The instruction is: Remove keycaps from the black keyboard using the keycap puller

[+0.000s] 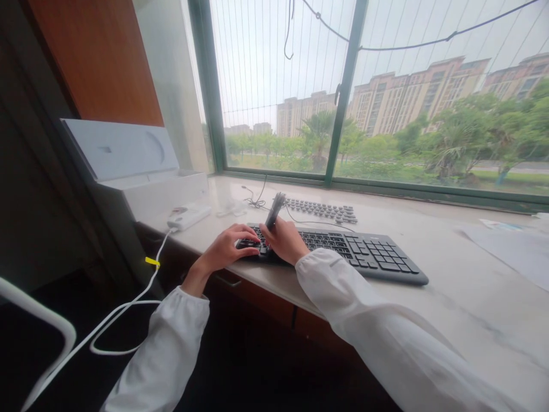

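Note:
A black keyboard (pixel 377 257) lies across the table's front edge, with many keycaps off its left and middle parts. My left hand (pixel 223 247) is at the keyboard's left end, thumb and fingers closed around its dark corner. My right hand (pixel 286 237) is closed around a small black brush (pixel 274 210), which stands tilted above the keys with its bristly end up. The brush's lower end is hidden by my hand. Behind the keyboard, loose black keycaps (pixel 321 209) lie in rows.
A thin black cable (pixel 256 201) curls near the window. At the left are a white power strip (pixel 189 217) and an open white box (pixel 163 189). White cords (pixel 124 306) hang off the table's left side. Paper sheets (pixel 510 246) lie on the right.

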